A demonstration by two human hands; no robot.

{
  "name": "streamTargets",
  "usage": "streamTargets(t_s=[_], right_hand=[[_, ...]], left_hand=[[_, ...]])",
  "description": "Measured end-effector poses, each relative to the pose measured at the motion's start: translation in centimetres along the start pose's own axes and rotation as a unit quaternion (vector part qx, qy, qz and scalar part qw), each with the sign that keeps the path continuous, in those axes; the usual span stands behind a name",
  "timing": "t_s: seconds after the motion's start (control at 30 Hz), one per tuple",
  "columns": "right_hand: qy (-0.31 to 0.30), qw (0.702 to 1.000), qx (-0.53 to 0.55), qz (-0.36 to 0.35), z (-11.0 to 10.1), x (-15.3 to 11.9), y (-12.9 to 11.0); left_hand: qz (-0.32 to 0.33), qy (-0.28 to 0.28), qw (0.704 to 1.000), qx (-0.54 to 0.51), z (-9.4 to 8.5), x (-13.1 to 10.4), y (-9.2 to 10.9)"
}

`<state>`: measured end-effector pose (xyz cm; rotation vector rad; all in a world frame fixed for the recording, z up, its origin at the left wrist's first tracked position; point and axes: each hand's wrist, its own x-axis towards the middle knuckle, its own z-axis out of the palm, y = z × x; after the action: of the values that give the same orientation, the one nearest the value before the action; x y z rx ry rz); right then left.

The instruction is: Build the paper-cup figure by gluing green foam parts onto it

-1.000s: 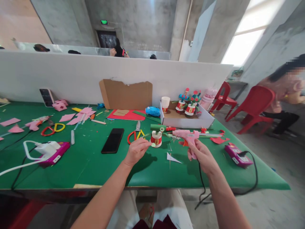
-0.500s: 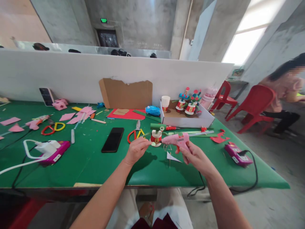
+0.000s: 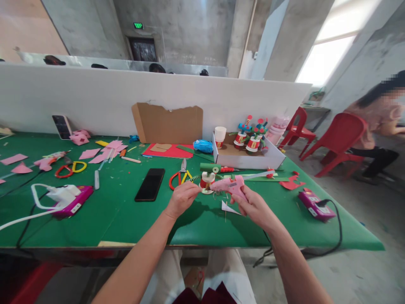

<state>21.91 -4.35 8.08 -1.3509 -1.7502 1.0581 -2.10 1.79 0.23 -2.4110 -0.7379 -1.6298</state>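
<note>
Glue gun (image 3: 228,185) is gripped by its handle in right hand (image 3: 257,207), presumably so nozzle can be aimed. Left hand (image 3: 182,198) is pinched, contents unclear. Cup figure (image 3: 205,180) is stood between, on desk (image 3: 126,228).

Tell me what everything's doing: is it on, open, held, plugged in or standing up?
Pink glue gun: held in right hand
Cup figure: upright
Left hand: fingertips pinched
White box: open
Black phone: flat, screen dark
White phone: propped up
Left power strip: plugs in
Right power strip: plug in
Exit sign: lit
</note>
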Motion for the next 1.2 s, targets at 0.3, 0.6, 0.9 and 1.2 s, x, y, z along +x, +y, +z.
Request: streamTargets(t_s=[0.3,0.6,0.9,1.2], right_hand=[[0.002,1.0,-0.004,0.008,0.05,0.1,0.11],[-0.001,1.0,-0.007,0.008,0.06,0.21,0.14],[0.003,1.0,-0.005,0.003,0.02,0.25,0.1],[0.01,1.0,-0.015,0.005,0.14,0.39,0.39]], left_hand=[[0.007,-0.004,1.0,0.002,-0.1,0.1,-0.02],[0.007,-0.003,1.0,0.002,-0.11,0.16,0.02],[0.0,-0.004,1.0,0.001,-0.03,0.08,0.04],[0.002,-0.009,1.0,0.006,-0.13,0.2,0.12]])
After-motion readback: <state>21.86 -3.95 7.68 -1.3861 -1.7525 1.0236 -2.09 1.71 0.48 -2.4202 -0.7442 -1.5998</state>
